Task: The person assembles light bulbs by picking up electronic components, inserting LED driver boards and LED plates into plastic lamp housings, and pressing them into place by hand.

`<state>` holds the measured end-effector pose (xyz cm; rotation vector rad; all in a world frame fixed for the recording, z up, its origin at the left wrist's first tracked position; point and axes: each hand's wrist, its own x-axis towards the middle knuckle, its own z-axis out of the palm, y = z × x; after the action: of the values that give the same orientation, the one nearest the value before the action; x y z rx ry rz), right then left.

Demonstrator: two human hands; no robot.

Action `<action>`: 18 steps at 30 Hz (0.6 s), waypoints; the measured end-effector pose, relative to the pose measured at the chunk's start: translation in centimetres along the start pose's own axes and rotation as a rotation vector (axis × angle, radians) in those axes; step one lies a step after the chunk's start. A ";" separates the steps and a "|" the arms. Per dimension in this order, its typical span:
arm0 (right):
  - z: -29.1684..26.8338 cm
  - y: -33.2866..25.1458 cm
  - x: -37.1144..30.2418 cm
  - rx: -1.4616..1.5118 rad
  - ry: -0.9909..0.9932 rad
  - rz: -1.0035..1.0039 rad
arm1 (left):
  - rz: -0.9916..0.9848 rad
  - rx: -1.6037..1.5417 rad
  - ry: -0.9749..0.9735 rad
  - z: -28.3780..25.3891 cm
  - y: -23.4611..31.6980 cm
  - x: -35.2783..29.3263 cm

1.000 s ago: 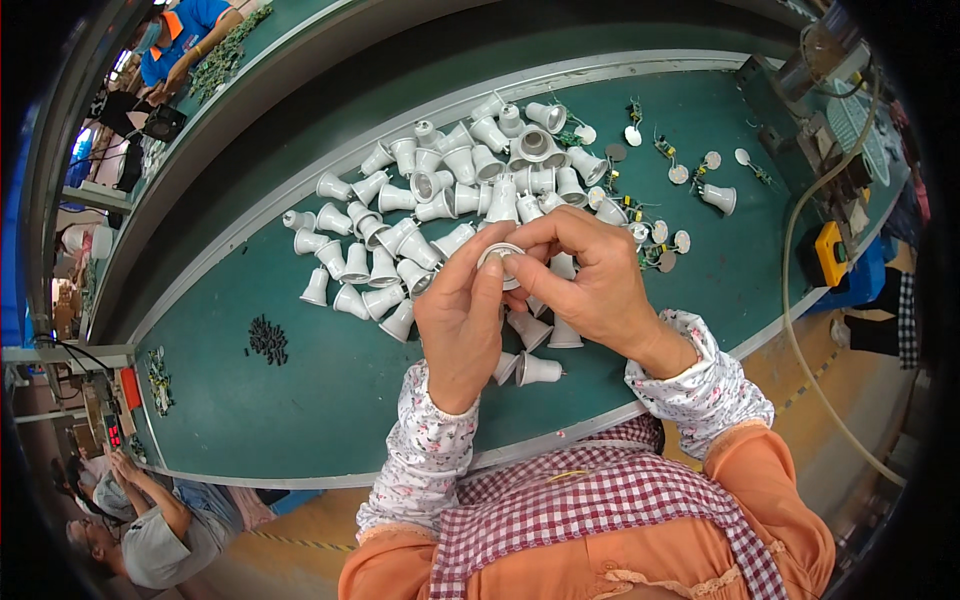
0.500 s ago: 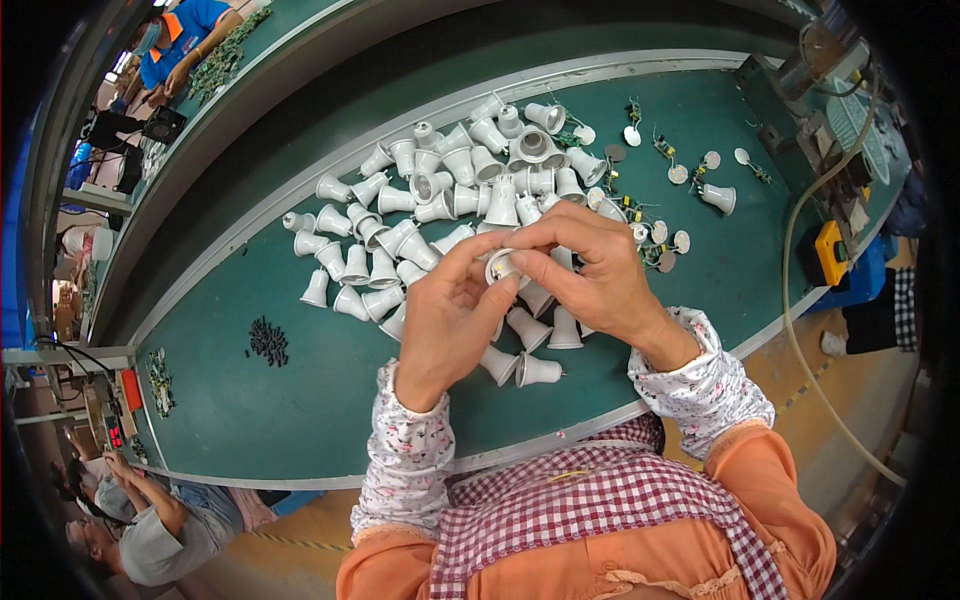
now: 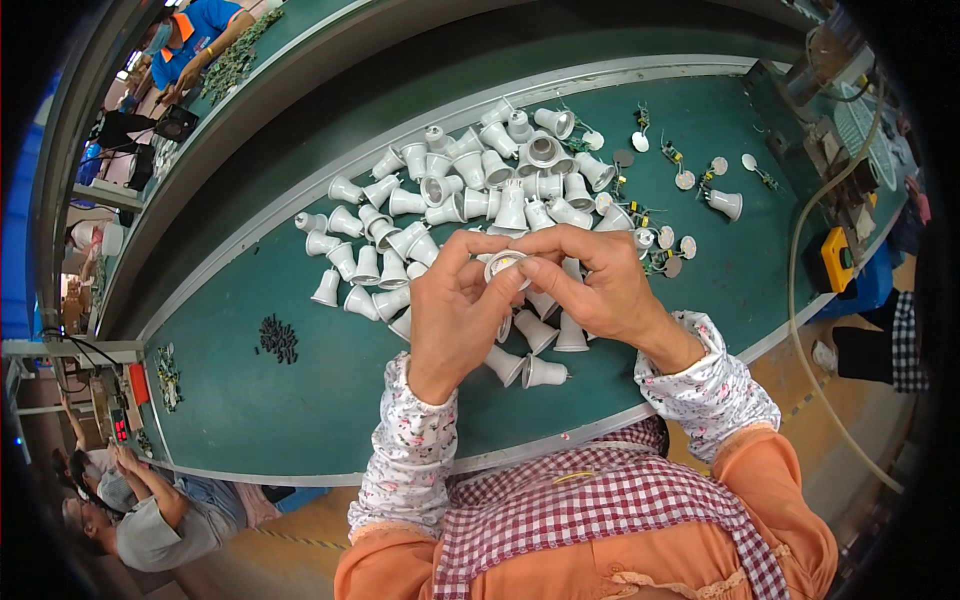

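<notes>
A white bulb housing (image 3: 497, 268) is pinched between my two hands over the green workbench, its round opening facing up. Inside its rim shows a pale disc with a small yellowish spot. My left hand (image 3: 452, 305) grips the housing's left side, thumb at the rim. From the other side my right hand (image 3: 600, 280) holds it too, with its thumb on the rim and its index finger along the far edge. The lower part of the housing is hidden by my fingers. Just beyond and beneath my hands lies a heap of similar white housings (image 3: 511, 208).
Small circuit boards with round discs (image 3: 685, 180) lie to the right, near a lone housing (image 3: 724, 205). A pile of small black pieces (image 3: 278, 340) sits at left. At far right are a metal fixture (image 3: 822, 165), a hose (image 3: 792, 290) and a yellow box (image 3: 836, 256). Co-workers sit at left.
The view has shifted slightly, so the bench contents sit a little further right. Both hands stay on the housing, whose opening now faces up more fully, with my right thumb at its rim.
</notes>
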<state>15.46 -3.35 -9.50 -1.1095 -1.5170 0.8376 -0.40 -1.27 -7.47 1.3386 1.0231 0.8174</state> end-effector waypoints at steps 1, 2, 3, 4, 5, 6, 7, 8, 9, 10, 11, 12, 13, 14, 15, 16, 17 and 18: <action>0.2 0.1 0.0 0.019 -0.001 0.004 | 0.015 0.009 0.036 -0.1 -0.2 -0.1; 0.4 0.2 -0.1 0.040 -0.004 0.008 | 0.016 0.016 0.050 -0.3 -0.6 -0.3; 0.7 0.2 -0.2 0.054 -0.015 0.001 | 0.208 0.170 0.117 -0.6 -1.2 -0.7; 0.9 0.1 -0.5 0.144 0.008 0.037 | 0.393 0.327 0.183 -1.0 -1.4 -1.2; 1.1 0.0 -0.8 0.237 0.030 0.077 | 0.384 0.340 0.199 -1.7 -1.2 -1.9; 0.6 -0.2 -0.7 0.161 0.024 0.069 | 0.567 0.600 0.319 -3.1 -0.9 -2.7; 0.2 -0.1 -0.7 0.119 0.023 0.075 | 0.747 0.863 0.428 -4.4 -0.7 -3.6; 0.1 0.3 -0.6 0.132 0.027 0.086 | 0.714 0.935 0.504 -5.6 -1.0 -5.1; 0.2 0.6 -0.5 0.143 0.033 0.099 | 0.680 1.005 0.579 -6.9 -1.7 -6.8; 0.4 0.7 -0.4 0.153 0.040 0.106 | 0.670 1.067 0.615 -8.2 -2.7 -8.1; 0.7 0.6 -0.3 0.160 0.032 0.108 | 0.661 1.075 0.619 -9.0 -4.1 -9.1; 0.8 0.6 -0.3 0.146 0.025 0.100 | 0.510 1.250 0.499 -9.6 -5.9 -9.9; 0.9 0.7 -0.2 0.133 0.018 0.088 | 0.352 1.417 0.374 -9.9 -6.7 -10.4; 1.0 0.8 -0.2 0.115 -0.006 0.097 | 0.356 1.372 0.412 -10.2 -7.3 -11.0; 1.1 0.8 -0.1 0.117 -0.012 0.094 | 0.352 1.374 0.419 -10.7 -7.7 -11.2; 1.2 0.7 0.0 0.105 -0.019 0.096 | 0.354 1.288 0.435 -10.8 -7.3 -10.9; 1.2 0.7 0.0 0.092 -0.026 0.098 | 0.357 1.201 0.451 -10.9 -6.8 -10.6; 1.4 0.9 -0.3 0.085 -0.014 0.062 | 0.354 1.200 0.458 -10.5 -6.3 -10.1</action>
<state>14.34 -3.28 -10.76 -1.0945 -1.4516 0.9455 -14.42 -7.27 -12.02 2.4592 1.8064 0.7917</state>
